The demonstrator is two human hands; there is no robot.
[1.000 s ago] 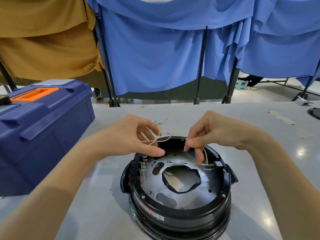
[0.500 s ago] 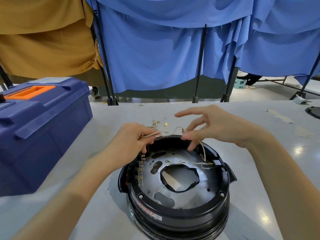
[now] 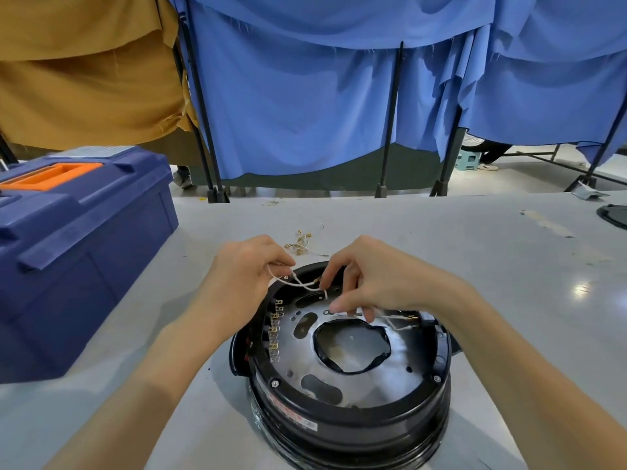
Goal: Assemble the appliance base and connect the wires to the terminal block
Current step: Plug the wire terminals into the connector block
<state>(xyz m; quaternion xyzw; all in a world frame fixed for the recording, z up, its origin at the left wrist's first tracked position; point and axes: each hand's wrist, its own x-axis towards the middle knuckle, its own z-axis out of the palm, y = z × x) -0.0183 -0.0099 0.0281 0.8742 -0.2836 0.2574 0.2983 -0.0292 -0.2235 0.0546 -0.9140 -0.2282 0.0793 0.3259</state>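
The pale grey worktop (image 3: pixel 492 266) in front of me carries the black round appliance base (image 3: pixel 373 432), nearest to me. On my left sits a blue toolbox (image 3: pixel 84 266) with an orange handle. Just beyond the base lies a small heap of loose wire ends (image 3: pixel 300 244). A dark round part (image 3: pixel 614 216) shows at the right edge.

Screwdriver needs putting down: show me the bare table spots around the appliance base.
Widest bare table: right of the appliance base, toward the black object. A narrower strip lies between blue toolbox and base. Crowded: loose terminals behind the base; left hand and right hand pinch white wires above it.
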